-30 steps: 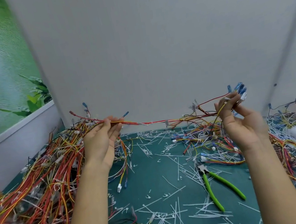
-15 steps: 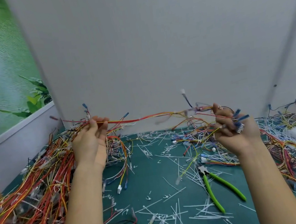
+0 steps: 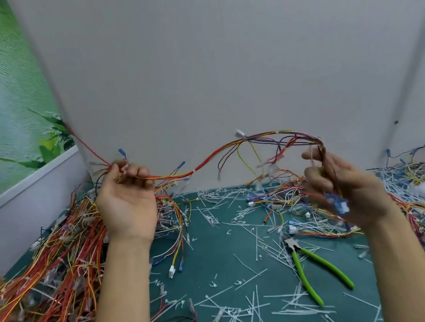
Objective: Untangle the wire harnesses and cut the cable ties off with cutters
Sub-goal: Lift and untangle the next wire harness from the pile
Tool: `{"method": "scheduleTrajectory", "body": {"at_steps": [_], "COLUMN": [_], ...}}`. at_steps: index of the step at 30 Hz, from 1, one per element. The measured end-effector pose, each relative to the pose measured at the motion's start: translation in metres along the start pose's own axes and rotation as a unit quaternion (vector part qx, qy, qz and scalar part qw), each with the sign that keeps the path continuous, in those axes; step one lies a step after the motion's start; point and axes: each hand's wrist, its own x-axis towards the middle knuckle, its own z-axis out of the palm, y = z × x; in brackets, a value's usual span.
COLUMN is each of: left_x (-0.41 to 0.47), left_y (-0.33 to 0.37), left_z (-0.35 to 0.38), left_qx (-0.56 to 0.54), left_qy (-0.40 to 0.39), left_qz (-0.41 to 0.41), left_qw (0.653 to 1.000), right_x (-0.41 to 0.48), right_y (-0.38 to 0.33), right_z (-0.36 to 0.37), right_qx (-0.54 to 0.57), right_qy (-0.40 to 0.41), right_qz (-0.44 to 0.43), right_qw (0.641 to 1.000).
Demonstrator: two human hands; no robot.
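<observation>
Green table (image 3: 220,254), strewn with cut cable ties (image 3: 256,304), lay below both raised hands. Left hand (image 3: 128,202) gripped one end of the wire harness (image 3: 221,151), fingers curled tight; right hand (image 3: 351,186), blurred, curled loosely round the other end, blue connectors (image 3: 339,203) in the palm. Pulling it taut would, I'd judge, expose the white tie (image 3: 193,171). Cutters (image 3: 316,269) lay at five o'clock, untouched; tangled pile (image 3: 42,271) at eight.

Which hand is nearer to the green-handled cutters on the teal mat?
Right. The right hand is raised beyond the green-handled cutters; the left hand is well to their left.
</observation>
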Motion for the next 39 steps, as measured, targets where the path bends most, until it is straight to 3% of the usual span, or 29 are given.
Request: {"method": "scheduleTrajectory", "body": {"at_steps": [2,5,8,10,13,16,21,25,27,29,30,33,36,39], "left_x": [-0.002,-0.004,-0.010,-0.010,-0.005,-0.001,0.001,-0.002,0.000,0.009,0.014,0.038,0.060,0.074], "left_y": [0.001,-0.007,-0.015,-0.021,-0.024,-0.022,-0.031,-0.048,-0.057,-0.065,-0.067,-0.068,-0.059,-0.043], "left_z": [0.001,0.005,0.006,0.003,-0.006,-0.012,-0.011,-0.009,-0.004,0.001,0.003,-0.001,-0.015,-0.025], "left_qx": [0.043,0.162,0.319,0.471,0.613,0.646,0.687,0.684,0.689,0.705,0.716,0.740,0.799,0.865], "left_qy": [-0.064,-0.141,-0.158,-0.153,-0.176,-0.255,-0.237,-0.227,-0.237,-0.263,-0.279,-0.326,-0.344,-0.331], "left_qz": [0.026,0.075,0.123,0.214,0.334,0.359,0.344,0.204,0.217,0.306,0.361,0.465,0.419,0.333], "left_qw": [0.997,0.974,0.926,0.842,0.694,0.623,0.595,0.662,0.650,0.583,0.528,0.361,0.261,0.175], "right_x": [-0.003,0.003,0.014,0.019,0.024,0.026,0.027,0.031,0.044,0.062,0.071,0.086,0.083,0.076], "right_y": [-0.001,-0.001,0.009,0.015,0.019,0.021,0.024,0.030,0.026,0.016,0.010,-0.003,-0.011,-0.022], "right_z": [0.004,0.021,0.036,0.040,0.040,0.037,0.037,0.035,0.034,0.032,0.030,0.015,-0.009,-0.027], "right_qx": [-0.141,-0.354,-0.412,-0.447,-0.556,-0.612,-0.630,-0.639,-0.655,-0.682,-0.702,-0.787,-0.867,-0.920], "right_qy": [-0.011,0.010,0.038,0.072,0.124,0.172,0.215,0.220,0.216,0.221,0.216,0.179,0.089,0.027], "right_qz": [-0.002,-0.046,-0.101,-0.144,-0.192,-0.222,-0.235,-0.228,-0.218,-0.213,-0.215,-0.256,-0.286,-0.242], "right_qw": [0.990,0.934,0.905,0.880,0.799,0.739,0.708,0.701,0.690,0.664,0.644,0.532,0.398,0.308]}}
